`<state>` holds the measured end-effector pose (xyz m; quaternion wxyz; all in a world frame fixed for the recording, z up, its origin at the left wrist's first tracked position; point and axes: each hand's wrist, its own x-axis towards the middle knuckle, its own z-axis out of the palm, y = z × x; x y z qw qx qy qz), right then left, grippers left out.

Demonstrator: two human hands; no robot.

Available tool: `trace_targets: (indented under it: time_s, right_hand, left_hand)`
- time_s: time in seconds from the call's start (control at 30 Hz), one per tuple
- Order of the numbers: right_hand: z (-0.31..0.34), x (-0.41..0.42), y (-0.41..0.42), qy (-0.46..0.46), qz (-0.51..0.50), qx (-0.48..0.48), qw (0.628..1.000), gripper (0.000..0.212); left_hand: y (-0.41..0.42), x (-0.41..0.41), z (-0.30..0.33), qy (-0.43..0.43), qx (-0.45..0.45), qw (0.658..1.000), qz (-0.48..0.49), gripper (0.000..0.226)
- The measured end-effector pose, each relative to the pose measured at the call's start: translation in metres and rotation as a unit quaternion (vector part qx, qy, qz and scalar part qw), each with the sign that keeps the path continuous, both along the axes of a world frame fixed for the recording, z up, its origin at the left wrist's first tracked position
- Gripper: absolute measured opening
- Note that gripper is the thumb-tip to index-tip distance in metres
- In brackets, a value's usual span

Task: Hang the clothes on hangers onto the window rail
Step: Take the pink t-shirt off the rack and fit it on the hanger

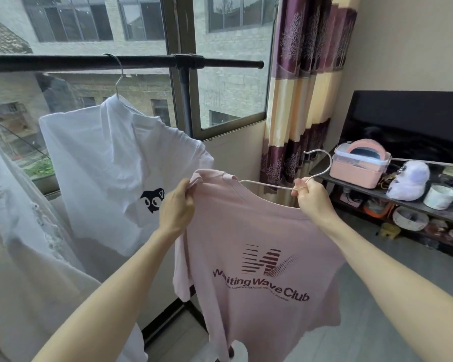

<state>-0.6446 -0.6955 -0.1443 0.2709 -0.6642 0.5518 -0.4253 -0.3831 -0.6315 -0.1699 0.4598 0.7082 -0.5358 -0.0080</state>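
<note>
Judging from what hangs at the window, you are partway through: one white T-shirt with a black cartoon face on its chest is already up, its wire hook over the black window rail, and another pale garment hangs at the far left, though its hanger is out of view, so you cannot count on how it is held. In your hands is the pink T-shirt, well below the rail and to the right of the white one. Your left hand pinches the collar and shoulder fabric, fingers curled round it; your right hand grips the silver wire hanger just under its hook, which points away to the right. One arm of the hanger runs into the neck opening, while the right shoulder looks not yet seated, so dressing the hanger seems unfinished, and lifting it to the bare stretch of rail beside the white shirt remains. Printed in dark red on the pink shirt is a striped "W" logo over "Waiting Wave Club"; the smaller line beneath is too fine to read.
</note>
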Motion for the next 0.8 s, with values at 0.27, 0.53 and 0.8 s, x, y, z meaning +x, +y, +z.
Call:
trace_targets:
  time_s: [0.27,0.53,0.8]
  right_hand:
    - [-0.006,-0.004,0.002,0.004,0.043,-0.024,0.999,0.032]
    - [-0.014,0.0,0.003,0.024,0.069,-0.013,0.997,0.03]
    - [-0.005,-0.016,0.011,0.046,0.208,0.032,0.977,0.015]
  left_hand:
    - [-0.009,0.021,-0.007,0.089,0.16,0.983,0.034,0.023]
    - [0.002,-0.004,0.003,-0.158,0.074,0.982,-0.072,0.049]
    - [0.0,-0.02,-0.009,-0.214,0.031,0.97,-0.108,0.027]
